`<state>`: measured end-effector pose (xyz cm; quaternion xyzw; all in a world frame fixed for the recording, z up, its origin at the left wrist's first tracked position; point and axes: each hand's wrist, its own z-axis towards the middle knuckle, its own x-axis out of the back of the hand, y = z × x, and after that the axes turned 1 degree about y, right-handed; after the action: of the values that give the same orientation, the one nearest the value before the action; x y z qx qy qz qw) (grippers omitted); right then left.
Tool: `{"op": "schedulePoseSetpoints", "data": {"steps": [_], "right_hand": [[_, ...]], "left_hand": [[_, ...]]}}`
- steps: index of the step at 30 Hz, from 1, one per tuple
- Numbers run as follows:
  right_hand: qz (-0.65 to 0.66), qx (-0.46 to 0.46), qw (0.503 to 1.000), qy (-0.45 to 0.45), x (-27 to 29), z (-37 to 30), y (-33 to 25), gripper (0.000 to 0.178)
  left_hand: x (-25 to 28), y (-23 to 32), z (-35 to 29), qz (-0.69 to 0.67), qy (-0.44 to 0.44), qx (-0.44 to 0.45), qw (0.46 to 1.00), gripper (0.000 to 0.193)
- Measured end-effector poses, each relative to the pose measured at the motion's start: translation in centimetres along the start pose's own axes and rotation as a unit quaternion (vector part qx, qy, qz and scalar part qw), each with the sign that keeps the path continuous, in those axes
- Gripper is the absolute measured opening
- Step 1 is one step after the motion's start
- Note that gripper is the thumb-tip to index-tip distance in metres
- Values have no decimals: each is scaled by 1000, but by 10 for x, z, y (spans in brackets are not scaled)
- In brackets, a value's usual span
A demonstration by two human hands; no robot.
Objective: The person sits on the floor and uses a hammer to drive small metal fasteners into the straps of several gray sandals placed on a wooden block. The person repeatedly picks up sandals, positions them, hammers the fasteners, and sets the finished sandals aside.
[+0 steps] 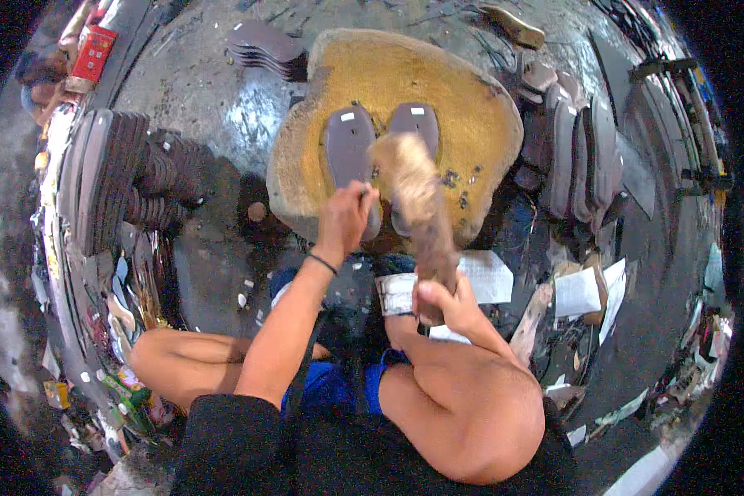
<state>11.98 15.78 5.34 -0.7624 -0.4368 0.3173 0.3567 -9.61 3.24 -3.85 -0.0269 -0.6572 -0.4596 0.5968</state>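
Two dark brown shoe soles point(349, 145) lie side by side on a yellow-topped block, toes pointing away; a small white label sits near each tip. Over the lower part of the left sole, my left hand point(345, 219) is closed in a pinch on a short dark tool point(364, 191) that looks like a punch, mostly covered by my fingers. My right hand point(448, 302) grips the handle of a wooden mallet point(417, 186). The mallet's head is smeared by motion and hangs over the right sole point(413, 122), hiding much of it.
The worn block point(479, 107) has dark scraps on it. Stacked soles stand at the left point(112, 169), the far side point(264, 45) and the right point(583, 153). White papers point(485, 277) and scraps litter the floor. My bent legs point(471, 413) flank the near side.
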Motion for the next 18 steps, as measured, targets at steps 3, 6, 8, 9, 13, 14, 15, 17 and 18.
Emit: {"op": "schedulePoseSetpoints", "data": {"steps": [3, 6, 8, 9, 13, 14, 15, 17, 18], "right_hand": [[68, -10, 997, 23, -5, 25, -5, 37], [216, -64, 974, 30, -16, 34, -12, 37], [290, -123, 949, 19, -30, 36, -7, 35], [236, -114, 964, 36, -33, 40, 8, 36], [89, -72, 989, 91, -35, 46, 26, 37], [64, -64, 991, 103, -34, 46, 27, 36], [49, -46, 991, 114, -30, 43, 24, 33], [69, -47, 992, 98, -31, 40, 15, 33], [79, -47, 992, 90, -33, 39, 11, 33]], "left_hand": [[29, 2, 25, -335, 13, 268, 903, 25], [56, 18, 6, -304, 19, 235, 923, 35], [54, 52, -38, -399, -15, 267, 877, 25], [48, 63, -60, -353, -25, 231, 906, 23], [36, 54, -70, -496, 34, 338, 799, 26], [37, 37, -61, -558, 72, 360, 744, 26], [42, 26, -48, -530, 82, 349, 768, 29], [41, -2, -28, -511, 112, 317, 791, 27], [39, -12, -20, -524, 128, 294, 789, 27]]}}
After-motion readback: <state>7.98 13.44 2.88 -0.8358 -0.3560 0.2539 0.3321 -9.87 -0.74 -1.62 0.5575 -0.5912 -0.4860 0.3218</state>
